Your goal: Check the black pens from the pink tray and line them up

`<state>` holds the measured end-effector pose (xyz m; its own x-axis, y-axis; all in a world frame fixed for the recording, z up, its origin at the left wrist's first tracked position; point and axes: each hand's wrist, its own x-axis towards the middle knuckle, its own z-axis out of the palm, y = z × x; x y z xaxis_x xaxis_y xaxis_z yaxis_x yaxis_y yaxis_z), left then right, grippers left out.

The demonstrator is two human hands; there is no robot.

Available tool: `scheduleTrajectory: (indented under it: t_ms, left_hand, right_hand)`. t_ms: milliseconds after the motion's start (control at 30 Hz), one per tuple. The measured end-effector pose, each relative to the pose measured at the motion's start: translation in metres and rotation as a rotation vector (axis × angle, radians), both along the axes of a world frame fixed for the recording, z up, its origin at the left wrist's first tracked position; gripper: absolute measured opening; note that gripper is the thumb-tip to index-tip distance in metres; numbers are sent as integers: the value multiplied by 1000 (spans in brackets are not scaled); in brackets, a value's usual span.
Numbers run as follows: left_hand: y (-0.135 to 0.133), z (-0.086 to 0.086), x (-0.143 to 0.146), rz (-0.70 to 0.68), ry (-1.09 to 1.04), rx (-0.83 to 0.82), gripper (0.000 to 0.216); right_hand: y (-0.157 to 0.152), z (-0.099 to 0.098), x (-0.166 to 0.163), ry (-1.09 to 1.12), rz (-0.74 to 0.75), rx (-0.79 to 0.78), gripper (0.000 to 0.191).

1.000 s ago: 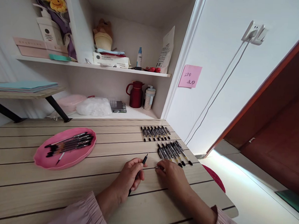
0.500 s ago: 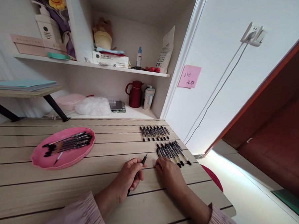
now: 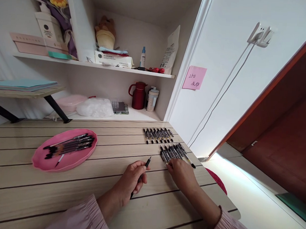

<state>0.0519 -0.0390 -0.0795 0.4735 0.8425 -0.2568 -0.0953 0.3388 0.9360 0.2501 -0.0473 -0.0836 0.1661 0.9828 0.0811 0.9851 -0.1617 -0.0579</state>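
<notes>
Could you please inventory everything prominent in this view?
table: 1, beige, foreground
tray: 1, pink, table left
tray pens: several, mostly black, on tray
row pens: two rows, mostly black, table right
held pen: 1, black, in left hand
jug: 1, maroon, lower shelf
cup: 1, pale, beside jug
bag: 1, white, lower shelf
plush: 1, brown, upper shelf
pump bottle: 1, white, upper shelf
pouch: 1, white, upper shelf
note: 1, pink, wall
socket: 1, white, wall
left hand: 1, bare, centre
right hand: 1, bare, at row pens

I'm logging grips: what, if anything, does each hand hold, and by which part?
The left hand holds a black pen by its barrel, tip protruding. Whether the right hand holds anything cannot be told.
</notes>
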Motion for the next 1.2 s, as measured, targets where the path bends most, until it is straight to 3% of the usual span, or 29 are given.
scheduleTrajectory:
  t_ms: [267, 500, 600, 700, 767, 833, 1000, 1200]
  left_hand:
    - [-1, 3, 0, 13, -3, -11, 22]
    - [-2, -1, 1, 38, -38, -23, 18]
    - [-1, -3, 1, 88, -149, -46, 20]
    - [-1, -4, 2, 150, -262, -79, 22]
    - [-1, -5, 1, 166, -298, -90, 22]
    - [0, -6, 1, 158, -317, -87, 22]
    - [1, -7, 0, 121, -291, -101, 28]
    - [1, -4, 1, 106, -203, -124, 50]
  right_hand:
    - [7, -1, -6, -42, 5, -33, 22]
    - [2, 2, -6, -1, 12, 65, 18]
    - [-14, 7, -16, 178, 33, 118, 21]
    - [-35, 6, -39, 575, 169, 38, 29]
    - [-46, 1, -55, 805, 237, 16, 22]
    - [-51, -3, -67, 888, 230, 69, 13]
    - [-49, -9, -65, 844, 159, 155, 9]
    - [-46, -13, -36, 459, 69, 255, 16]
